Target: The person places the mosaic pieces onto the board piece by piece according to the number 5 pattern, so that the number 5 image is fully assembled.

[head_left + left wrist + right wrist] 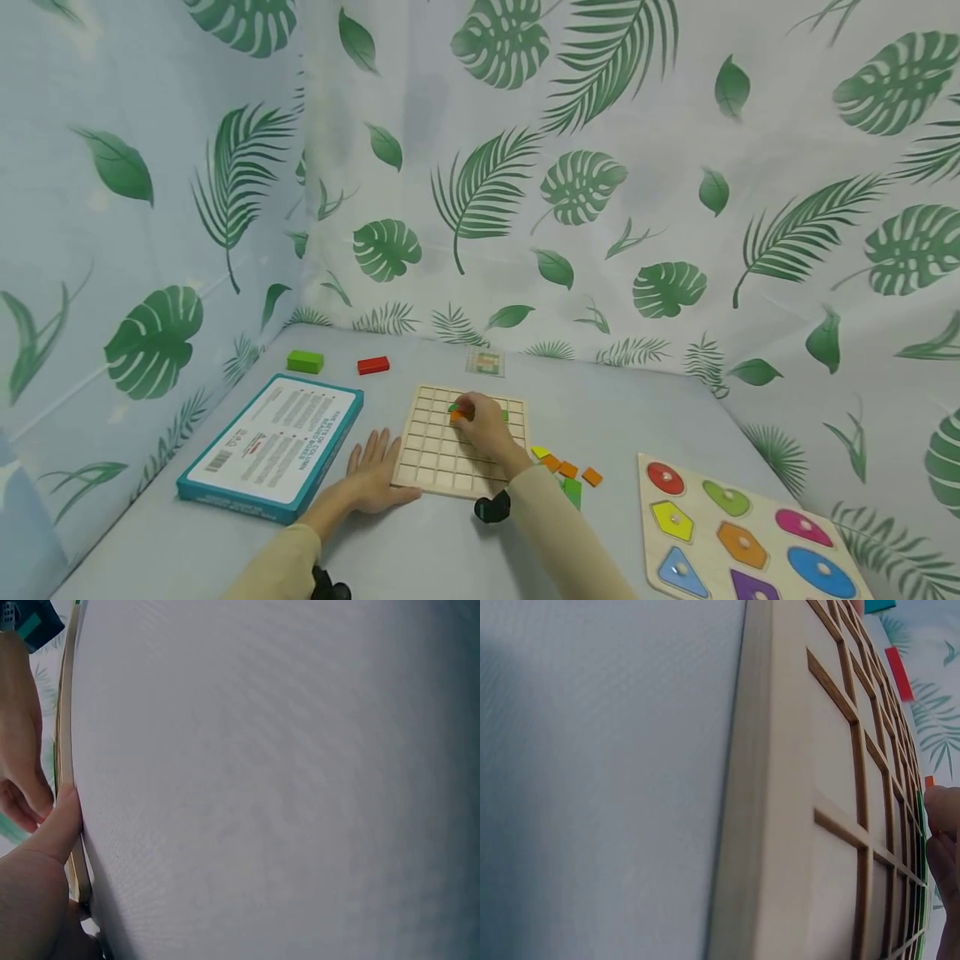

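Grid board (pixel 427 454): laid flat on the table (pixel 637 408); most visible cells are unfilled, and green tiles (pixel 505 415) are seen in its far part.
Right hand (pixel 486 429): held over the board's far half, fingertips almost together, an orange tile (pixel 456 416) apparently pinched; whether a cell is touched cannot be told.
Left hand (pixel 375 482): spread at the board's near-left corner, thumb laid against the edge, nothing gripped.
Tile step: placing seems to be in hand; level lowering between the ridges, then release, would be called for.
Ridges: a tilted tile could be caught.
Room right of board: loose tiles (pixel 592 477) are scattered near it; open table is left beyond them.
Room left of board: narrowed by a teal-edged box (pixel 270 446).
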The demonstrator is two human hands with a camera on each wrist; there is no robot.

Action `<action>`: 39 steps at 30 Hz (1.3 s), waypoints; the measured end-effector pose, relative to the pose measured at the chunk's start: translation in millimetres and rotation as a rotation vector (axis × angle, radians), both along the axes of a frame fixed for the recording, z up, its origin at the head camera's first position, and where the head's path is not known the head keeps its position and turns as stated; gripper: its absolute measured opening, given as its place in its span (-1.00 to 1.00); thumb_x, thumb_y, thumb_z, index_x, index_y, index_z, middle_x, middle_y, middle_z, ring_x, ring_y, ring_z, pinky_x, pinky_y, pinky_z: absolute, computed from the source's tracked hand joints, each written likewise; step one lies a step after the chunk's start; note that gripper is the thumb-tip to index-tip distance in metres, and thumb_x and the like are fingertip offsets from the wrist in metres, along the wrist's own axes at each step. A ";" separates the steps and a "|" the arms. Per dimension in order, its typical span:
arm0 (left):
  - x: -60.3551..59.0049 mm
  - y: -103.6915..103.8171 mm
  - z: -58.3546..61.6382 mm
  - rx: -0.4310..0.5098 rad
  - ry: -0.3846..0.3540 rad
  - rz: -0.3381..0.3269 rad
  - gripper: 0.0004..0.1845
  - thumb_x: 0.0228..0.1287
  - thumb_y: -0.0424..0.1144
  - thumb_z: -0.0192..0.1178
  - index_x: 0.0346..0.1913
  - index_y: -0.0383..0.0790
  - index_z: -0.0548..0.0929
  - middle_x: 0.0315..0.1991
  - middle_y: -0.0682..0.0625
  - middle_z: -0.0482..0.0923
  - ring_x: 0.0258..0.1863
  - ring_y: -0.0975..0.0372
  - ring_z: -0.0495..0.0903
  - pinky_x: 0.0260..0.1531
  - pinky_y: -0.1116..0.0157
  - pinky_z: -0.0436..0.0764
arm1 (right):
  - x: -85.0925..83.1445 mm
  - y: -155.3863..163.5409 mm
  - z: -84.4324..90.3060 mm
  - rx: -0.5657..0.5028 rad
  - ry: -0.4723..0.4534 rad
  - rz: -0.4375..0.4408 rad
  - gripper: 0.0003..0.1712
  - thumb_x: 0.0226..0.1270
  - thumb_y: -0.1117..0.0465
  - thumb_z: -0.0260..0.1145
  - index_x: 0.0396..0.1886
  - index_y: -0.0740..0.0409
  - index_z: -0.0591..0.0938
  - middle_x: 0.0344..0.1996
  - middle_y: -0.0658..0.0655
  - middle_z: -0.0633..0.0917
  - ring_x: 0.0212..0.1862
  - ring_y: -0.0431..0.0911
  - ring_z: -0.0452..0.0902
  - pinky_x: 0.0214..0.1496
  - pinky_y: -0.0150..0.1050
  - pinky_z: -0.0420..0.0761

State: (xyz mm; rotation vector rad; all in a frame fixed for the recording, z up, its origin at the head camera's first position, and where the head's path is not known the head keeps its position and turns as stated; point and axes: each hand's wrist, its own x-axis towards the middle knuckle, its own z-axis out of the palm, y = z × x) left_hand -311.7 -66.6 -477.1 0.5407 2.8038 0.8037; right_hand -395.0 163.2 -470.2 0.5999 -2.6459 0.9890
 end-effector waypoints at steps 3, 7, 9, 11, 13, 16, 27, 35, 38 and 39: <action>3.7 0.0 7.2 0.000 -0.006 -0.004 0.02 0.16 0.19 0.20 0.42 -0.46 0.02 0.45 -0.40 -0.25 0.43 -0.17 -0.37 0.31 -0.14 -0.37 | -1.4 -3.1 -0.7 0.000 -0.006 -0.004 -0.71 0.21 0.38 0.33 -0.06 0.31 0.58 -0.22 0.13 0.63 -0.19 -0.06 0.58 -0.17 -0.31 0.59; 5.2 0.0 10.0 0.004 -0.009 -0.007 0.04 0.14 0.21 0.21 0.42 -0.47 0.03 0.45 -0.40 -0.24 0.43 -0.18 -0.37 0.30 -0.15 -0.37 | -2.3 -6.3 -2.0 0.001 0.001 0.003 -0.71 0.20 0.41 0.33 -0.06 0.33 0.58 -0.22 0.15 0.63 -0.18 -0.04 0.59 -0.17 -0.29 0.60; 5.0 -0.5 9.6 0.004 -0.013 -0.007 0.06 0.13 0.24 0.20 0.42 -0.47 0.02 0.45 -0.40 -0.25 0.43 -0.17 -0.39 0.30 -0.15 -0.39 | -2.9 -8.0 -2.6 0.007 0.006 0.009 -0.70 0.19 0.42 0.33 -0.06 0.34 0.58 -0.22 0.16 0.64 -0.18 -0.03 0.59 -0.18 -0.28 0.60; 3.8 0.3 7.1 0.001 -0.013 -0.007 0.06 0.13 0.24 0.19 0.42 -0.47 0.02 0.45 -0.39 -0.26 0.43 -0.16 -0.39 0.30 -0.14 -0.39 | -2.7 -8.3 -3.1 0.013 0.014 0.016 -0.70 0.17 0.43 0.34 -0.07 0.36 0.58 -0.23 0.18 0.64 -0.20 -0.02 0.59 -0.19 -0.27 0.60; 2.7 0.9 4.7 -0.005 -0.015 -0.005 0.07 0.14 0.27 0.16 0.43 -0.45 -0.01 0.45 -0.38 -0.28 0.43 -0.14 -0.41 0.31 -0.13 -0.41 | -2.7 -8.8 -3.5 0.020 0.021 0.020 -0.71 0.17 0.44 0.33 -0.08 0.37 0.58 -0.23 0.19 0.63 -0.20 -0.02 0.59 -0.19 -0.27 0.60; 1.9 1.5 4.0 -0.010 -0.016 0.000 0.04 0.17 0.23 0.16 0.43 -0.45 0.00 0.46 -0.37 -0.28 0.43 -0.14 -0.41 0.31 -0.12 -0.40 | -2.7 -9.6 -2.9 0.023 0.030 0.019 -0.71 0.18 0.45 0.31 -0.07 0.37 0.58 -0.22 0.20 0.63 -0.18 -0.02 0.58 -0.17 -0.25 0.60; 4.1 1.5 12.1 -0.066 -0.010 0.013 0.00 0.19 0.20 0.18 0.44 -0.43 0.01 0.46 -0.36 -0.24 0.43 -0.15 -0.35 0.32 -0.13 -0.32 | -1.3 0.6 -1.6 0.000 0.020 0.005 -0.72 0.19 0.46 0.28 -0.08 0.33 0.58 -0.25 0.15 0.62 -0.22 -0.08 0.56 -0.21 -0.31 0.59; -8.8 1.9 -7.5 -0.075 -0.006 0.025 0.07 0.15 0.30 0.13 0.47 -0.34 -0.05 0.48 -0.29 -0.30 0.44 -0.09 -0.44 0.32 -0.07 -0.41 | -7.0 1.7 -2.8 0.031 0.002 -0.054 -0.76 0.19 0.45 0.28 -0.11 0.31 0.59 -0.34 0.08 0.59 -0.28 -0.12 0.54 -0.27 -0.32 0.58; -8.6 1.0 -7.3 -0.072 -0.004 0.027 0.06 0.15 0.30 0.13 0.47 -0.34 -0.05 0.48 -0.29 -0.30 0.44 -0.09 -0.44 0.32 -0.08 -0.40 | -7.8 -1.2 -3.5 0.033 0.003 -0.063 -0.75 0.17 0.46 0.29 -0.12 0.30 0.60 -0.34 0.07 0.59 -0.28 -0.13 0.54 -0.27 -0.36 0.57; -8.3 0.4 -6.0 -0.076 -0.014 0.027 0.07 0.15 0.31 0.12 0.47 -0.33 -0.06 0.48 -0.28 -0.31 0.44 -0.08 -0.45 0.33 -0.07 -0.41 | -7.7 -1.9 -3.6 0.029 0.008 -0.055 -0.75 0.17 0.46 0.29 -0.12 0.31 0.60 -0.34 0.08 0.60 -0.28 -0.12 0.54 -0.27 -0.36 0.58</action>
